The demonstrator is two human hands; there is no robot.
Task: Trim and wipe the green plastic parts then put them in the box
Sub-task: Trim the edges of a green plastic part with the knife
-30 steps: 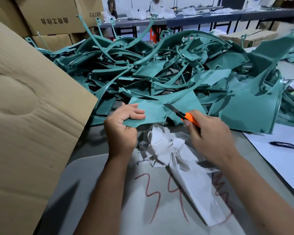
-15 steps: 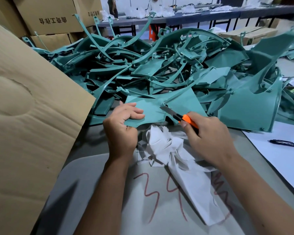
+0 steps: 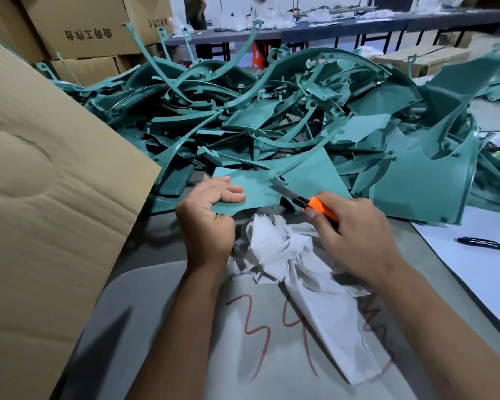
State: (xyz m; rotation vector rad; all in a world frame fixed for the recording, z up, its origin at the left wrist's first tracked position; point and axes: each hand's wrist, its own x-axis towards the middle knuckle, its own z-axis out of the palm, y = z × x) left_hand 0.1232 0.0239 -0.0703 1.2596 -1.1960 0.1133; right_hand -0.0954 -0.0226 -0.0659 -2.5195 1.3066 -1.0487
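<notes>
Green plastic fills the far side of the table (image 3: 162, 284) in a tangled heap (image 3: 272, 111), and I have one flat panel (image 3: 260, 186) pulled to its near edge. My left hand (image 3: 207, 223) pinches the panel's near left corner, thumb on top and fingers curled beneath. My right hand (image 3: 350, 238) is wrapped round the orange knife (image 3: 318, 207), whose blade meets the panel at a notch in its near edge. I judge I am in the trimming step.

What worries me is the blade slipping along the smooth plastic towards my left hand, which sits close by on the same edge. Much of the panel sits loose on the heap, so a hard push could flex it or shift the parts behind.

A white rag (image 3: 298, 261) lies crumpled just below, ready for wiping. The cardboard box (image 3: 49, 212) stands at my left, its flap leaning inward.
</notes>
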